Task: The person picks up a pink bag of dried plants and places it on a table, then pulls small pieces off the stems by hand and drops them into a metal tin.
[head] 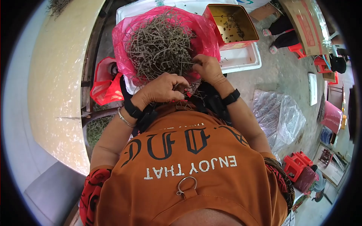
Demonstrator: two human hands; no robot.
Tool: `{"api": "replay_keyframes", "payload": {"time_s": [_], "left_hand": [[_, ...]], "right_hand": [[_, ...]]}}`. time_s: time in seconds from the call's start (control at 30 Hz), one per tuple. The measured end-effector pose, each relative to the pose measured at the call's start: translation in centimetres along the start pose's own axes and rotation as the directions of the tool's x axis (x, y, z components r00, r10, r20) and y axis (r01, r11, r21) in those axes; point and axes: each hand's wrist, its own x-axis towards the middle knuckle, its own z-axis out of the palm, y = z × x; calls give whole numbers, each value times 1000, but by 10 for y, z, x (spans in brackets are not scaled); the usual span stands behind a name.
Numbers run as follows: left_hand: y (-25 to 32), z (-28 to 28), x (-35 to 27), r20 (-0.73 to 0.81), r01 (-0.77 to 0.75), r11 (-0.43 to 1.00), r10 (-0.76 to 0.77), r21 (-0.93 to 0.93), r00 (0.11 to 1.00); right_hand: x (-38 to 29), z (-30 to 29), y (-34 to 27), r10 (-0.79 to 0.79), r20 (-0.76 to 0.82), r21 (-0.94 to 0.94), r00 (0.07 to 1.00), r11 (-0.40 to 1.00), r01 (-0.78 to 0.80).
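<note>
A heap of dry, thin stems (161,42) fills a pink plastic bag (120,35) in front of me. Near the heap's lower edge is my left hand (162,87), its fingers curled close to some stems above my lap; whether it grips any is not clear. My right hand (208,67) touches the heap's right edge, thumb and forefinger close together at the stems. Its fingertips partly hide what lies between them. Beyond the bag at the right, a red square tin (234,43) with a gold inside holds small dark round pieces (232,26).
White foam trays (251,60) lie under the bag and tin. A red bag (106,87) hangs at the left beside a pale yellow board (56,84). Clear plastic sheeting (277,118) lies on the floor at right. Another person's legs (280,32) and red stools (295,166) stand farther off.
</note>
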Motion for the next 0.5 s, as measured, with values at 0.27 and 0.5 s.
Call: {"api": "replay_keyframes", "payload": {"time_s": [0.27,0.5], "left_hand": [[-19,6,32,-92,388,811,-469,-438,878],[-31,21,43,-225,120,591,-477,-798,850]], "right_hand": [[-16,-14,-20,482,290,795,827,360,-489],[-11,-14,-33,343,355,694,870,527,-491]]}}
